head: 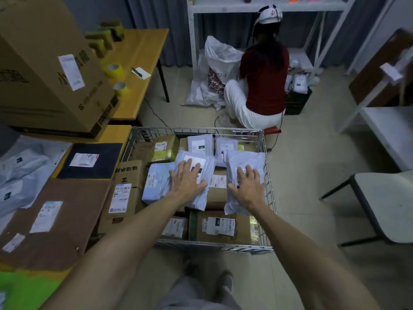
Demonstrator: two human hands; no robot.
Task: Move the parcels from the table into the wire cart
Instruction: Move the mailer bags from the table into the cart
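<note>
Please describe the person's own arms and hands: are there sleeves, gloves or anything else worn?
The left forearm and the right forearm are bare, with no sleeve in view. The left hand and the right hand wear no gloves; no watch, bracelet or ring is visible.

Back of room: a person (264, 86) in a red top crouches on a red stool (271, 131) facing white shelving (268, 6), with a big white bag (220, 57) and a black crate (297, 101) just beside them. Two yellow tape rolls (113, 70) sit near a notepad (143, 73) with a pen (136, 71). Pale chair (384, 204) at far right.
</note>
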